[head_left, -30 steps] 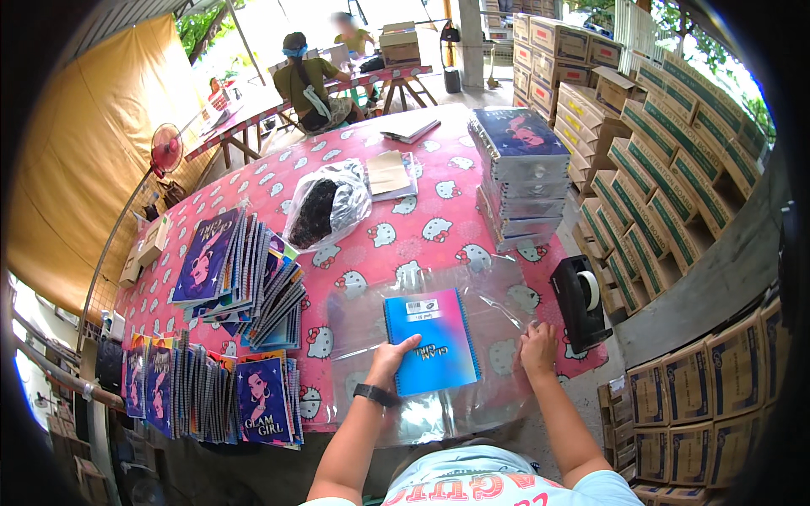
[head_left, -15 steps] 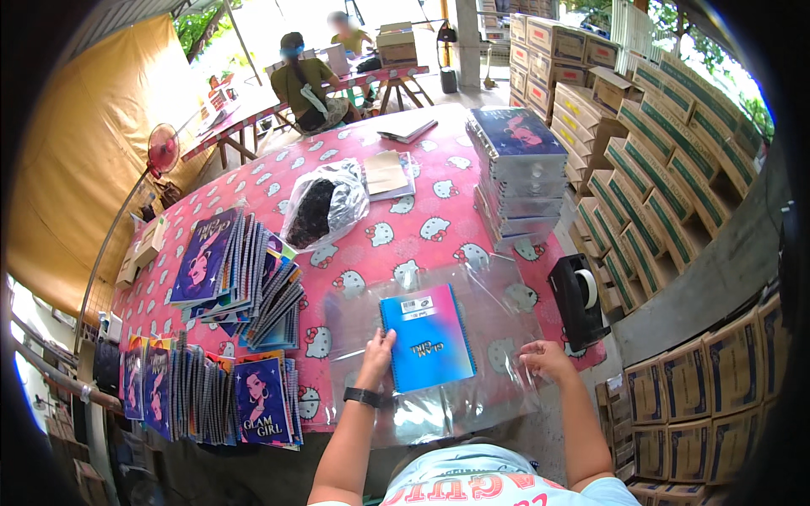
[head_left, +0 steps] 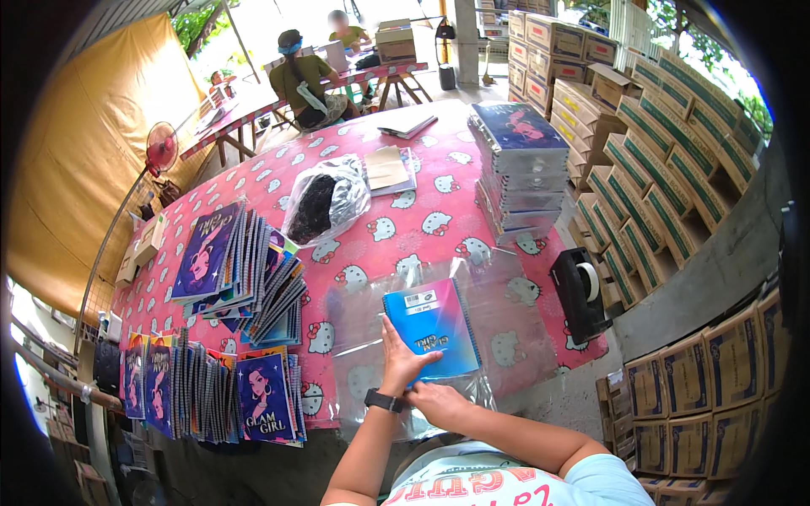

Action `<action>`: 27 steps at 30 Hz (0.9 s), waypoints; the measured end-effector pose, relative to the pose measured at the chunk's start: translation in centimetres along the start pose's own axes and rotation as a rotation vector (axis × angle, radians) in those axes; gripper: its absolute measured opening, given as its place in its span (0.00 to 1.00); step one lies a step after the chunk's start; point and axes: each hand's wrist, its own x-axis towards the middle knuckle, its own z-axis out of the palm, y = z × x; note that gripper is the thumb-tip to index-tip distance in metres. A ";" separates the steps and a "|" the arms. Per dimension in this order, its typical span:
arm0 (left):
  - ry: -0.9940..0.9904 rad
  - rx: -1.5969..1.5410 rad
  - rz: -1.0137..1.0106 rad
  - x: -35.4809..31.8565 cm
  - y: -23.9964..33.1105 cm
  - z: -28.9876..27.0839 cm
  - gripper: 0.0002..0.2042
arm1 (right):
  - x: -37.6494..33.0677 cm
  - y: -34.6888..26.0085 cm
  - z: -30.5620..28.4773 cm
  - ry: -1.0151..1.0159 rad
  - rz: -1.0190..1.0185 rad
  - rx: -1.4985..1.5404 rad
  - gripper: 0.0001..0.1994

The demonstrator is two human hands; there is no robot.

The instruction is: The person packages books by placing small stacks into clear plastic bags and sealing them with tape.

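Clear plastic (head_left: 358, 354) lies under a person's right hand (head_left: 440, 406), its fingers bunched just beside the left wrist, their grip impossible to make out. The left hand (head_left: 405, 363) rests with fingers (head_left: 387, 329) and thumb splayed over the blue-pink notebook (head_left: 434, 325) just beneath them. More notebooks (head_left: 194, 261) crowd the pink tabletop (head_left: 456, 207) left of the fingers; a tape dispenser (head_left: 578, 295) stands right. Beyond them rises a wrapped stack (head_left: 523, 198); farthest sits a co-worker (head_left: 295, 84).
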 end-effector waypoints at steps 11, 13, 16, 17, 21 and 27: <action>0.051 -0.037 0.052 -0.1 -1.8 0.7 0.64 | 7.9 23.5 -6.2 0.662 0.808 0.512 0.38; 0.047 -0.033 0.051 -0.1 -1.7 0.6 0.64 | 10.2 25.4 -6.1 0.655 0.693 0.620 0.37; 0.050 -0.037 0.051 -0.3 -1.6 0.5 0.65 | 11.4 26.3 -8.8 0.375 0.638 0.809 0.33; 0.047 -0.030 0.049 -0.3 -1.6 0.5 0.65 | 11.7 26.3 -10.1 0.225 0.637 0.865 0.32; 0.052 -0.038 0.066 -0.6 -1.7 0.4 0.65 | 13.9 25.1 -13.7 0.183 0.580 1.016 0.20; 0.034 0.004 0.092 -0.5 -1.9 0.3 0.62 | 17.0 23.6 -11.8 0.790 0.373 1.400 0.23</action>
